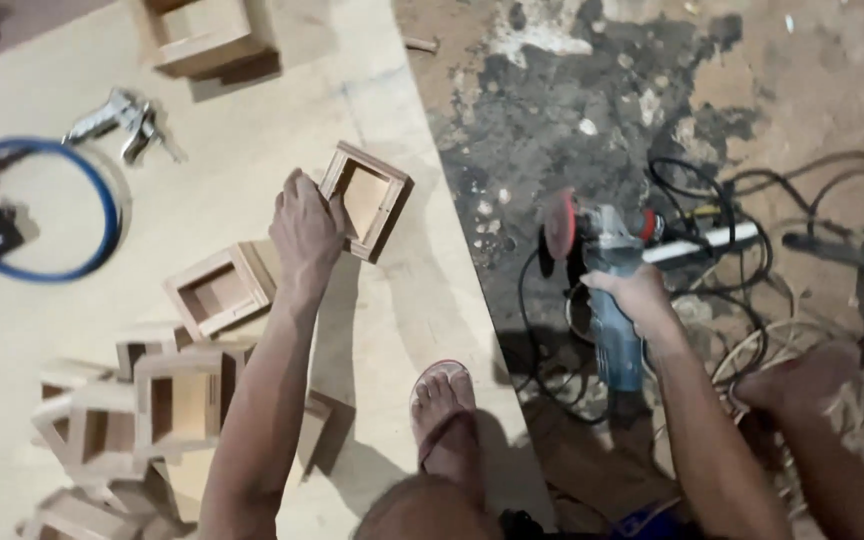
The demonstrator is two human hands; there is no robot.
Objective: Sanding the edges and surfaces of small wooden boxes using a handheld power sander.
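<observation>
Two hands work: left hand (304,232) clamps a small wooden box (367,200) on the board (252,140); right hand (637,292) grips a grinder (602,270). Tangled cables (782,200) lie right, more boxes (182,390) near left.

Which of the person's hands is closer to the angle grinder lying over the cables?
Right. The right hand grips the angle grinder by its blue body on the floor, while the left hand is off across the plywood sheet, holding a small square wooden frame.
</observation>
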